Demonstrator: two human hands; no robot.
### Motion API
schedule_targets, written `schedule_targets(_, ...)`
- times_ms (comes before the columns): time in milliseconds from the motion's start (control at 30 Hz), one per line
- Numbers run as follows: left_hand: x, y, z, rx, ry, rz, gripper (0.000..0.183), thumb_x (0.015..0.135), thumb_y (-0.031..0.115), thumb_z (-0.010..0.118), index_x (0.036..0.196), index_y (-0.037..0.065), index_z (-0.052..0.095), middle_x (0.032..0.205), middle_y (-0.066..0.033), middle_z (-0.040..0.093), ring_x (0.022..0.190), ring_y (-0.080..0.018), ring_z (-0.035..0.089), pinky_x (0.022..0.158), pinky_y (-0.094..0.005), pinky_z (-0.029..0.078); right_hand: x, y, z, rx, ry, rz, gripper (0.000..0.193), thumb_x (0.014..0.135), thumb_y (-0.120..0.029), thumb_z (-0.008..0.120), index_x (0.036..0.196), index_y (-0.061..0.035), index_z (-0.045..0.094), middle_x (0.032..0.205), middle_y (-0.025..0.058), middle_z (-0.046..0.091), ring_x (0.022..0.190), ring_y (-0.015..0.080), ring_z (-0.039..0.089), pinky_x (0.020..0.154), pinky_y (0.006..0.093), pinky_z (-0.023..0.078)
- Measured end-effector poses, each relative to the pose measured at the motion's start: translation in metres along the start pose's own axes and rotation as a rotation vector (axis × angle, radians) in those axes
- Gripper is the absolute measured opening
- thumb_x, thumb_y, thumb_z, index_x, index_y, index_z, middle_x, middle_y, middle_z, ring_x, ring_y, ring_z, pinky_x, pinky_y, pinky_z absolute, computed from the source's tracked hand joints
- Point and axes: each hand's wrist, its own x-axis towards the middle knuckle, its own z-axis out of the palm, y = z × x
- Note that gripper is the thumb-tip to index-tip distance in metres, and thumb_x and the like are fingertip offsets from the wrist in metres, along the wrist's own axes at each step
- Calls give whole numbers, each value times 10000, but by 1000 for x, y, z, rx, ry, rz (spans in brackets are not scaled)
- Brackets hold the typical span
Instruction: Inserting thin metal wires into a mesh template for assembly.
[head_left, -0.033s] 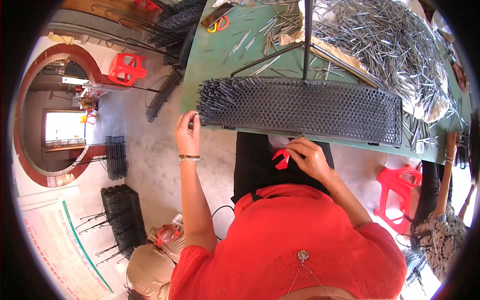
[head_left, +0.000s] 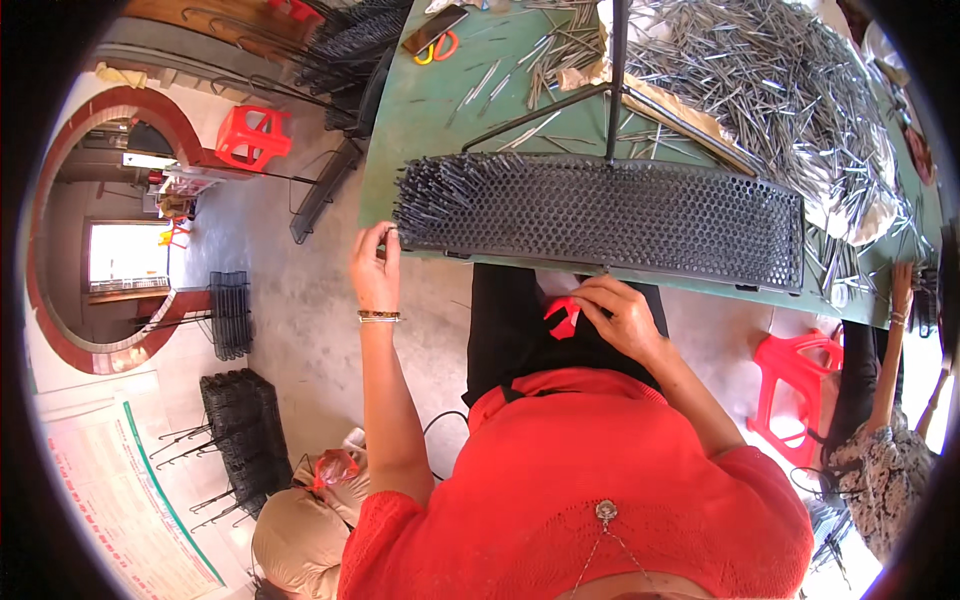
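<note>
A long black perforated rack (head_left: 620, 215) lies along the near edge of the green table (head_left: 420, 120). Thin dark metal rods (head_left: 440, 185) stand packed in the holes at its left end, while holes toward the right show bare. My left hand (head_left: 376, 265) is at the rack's left front corner, thumb and fingertips pressed together; anything between them is too small to make out. Just below the middle of the front edge, my right hand (head_left: 622, 318) is closed with bent fingers near a small red item (head_left: 564, 318) over my lap. What its fingertips hold is hidden.
Loose metal rods (head_left: 740, 90) form a big heap at the back right. Scissors (head_left: 437, 48) and a phone (head_left: 435, 30) lie at the far left of the table. A black upright bar (head_left: 615, 80) rises behind the rack. Another person's arm (head_left: 893, 350) reaches in at right, near a red stool (head_left: 797, 390).
</note>
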Motion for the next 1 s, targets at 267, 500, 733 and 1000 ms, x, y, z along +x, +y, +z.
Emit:
schedule_targets(267,-10,-20,10,-4,51,-65,119,883,99,596,978,33,622,856,-64,602,698,-142,586,607,-273,478,-2,-11,4,-24,-16,73,95,798,-25,668,889,4,662,900,132,640,746,281,634,634,329,521)
schedule_targets(500,13,-14,-16,-76,84,-44,87,875,64,605,953,27,612,854,-45,602,664,-107,548,593,-239,446,5,-9,22,-46,-102,116,113,793,-28,668,902,0,657,910,134,641,776,293,639,664,342,532)
schedule_targets(733,-5,-20,-6,22,-31,159,113,847,15,613,958,27,621,868,-86,611,723,-183,611,608,-262,497,15,-8,37,-105,-152,37,113,784,-28,672,892,-5,651,905,130,639,790,296,637,680,350,533)
schedule_targets(1000,-21,-28,2,-207,71,-32,194,849,-10,589,1038,35,593,980,-83,585,840,-167,599,693,-269,482,14,-8,37,-170,-204,64,113,789,-13,668,901,-2,661,897,126,643,811,270,639,691,348,526)
